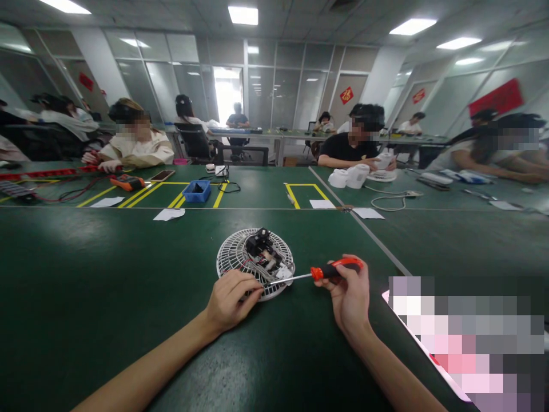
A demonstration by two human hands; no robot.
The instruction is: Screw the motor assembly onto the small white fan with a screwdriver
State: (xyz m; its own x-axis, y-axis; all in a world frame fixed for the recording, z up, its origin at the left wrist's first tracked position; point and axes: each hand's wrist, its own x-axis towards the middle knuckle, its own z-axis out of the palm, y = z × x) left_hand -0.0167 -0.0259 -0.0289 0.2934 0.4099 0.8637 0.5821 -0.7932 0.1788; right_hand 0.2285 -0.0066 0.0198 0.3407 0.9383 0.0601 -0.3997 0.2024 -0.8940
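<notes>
Long workroom, glass partitions (pixel 283 86) at the back, ceiling panels lit. Dark green worktop (pixel 107 309) fills the foreground; beyond its seam, yellow tape outlines, a blue bin (pixel 197 193) and loose paper slips (pixel 169 214). Co-worker in a dark top (pixel 343 150) sits across, to the right, white plastic housings (pixel 355 175) near them.

Subject of the work: a round white fan grille (pixel 229 256), flat on the worktop in front of the person, between and just ahead of the hands. On it sits a black motor assembly (pixel 257 245) with loose wiring; a small white block (pixel 284 273) at its right.

Right hand (pixel 351 294): wrapped firmly round the handle of an orange-and-black screwdriver (pixel 316 273), shaft pointing left, nearly level, over the grille's near edge. Left hand (pixel 234 297): fingers curled, thumb and forefinger drawn in at the screwdriver's tip. Cannot tell whether they pinch the tip, hold a small part against it, or merely guide it.

Step in hand, my reading: readying the tip, not yet turning; the shaft looks too level for driving downward. Next move would call for steady left fingertips, a tip well seated, and the shaft tilted clear of the wiring.
</notes>
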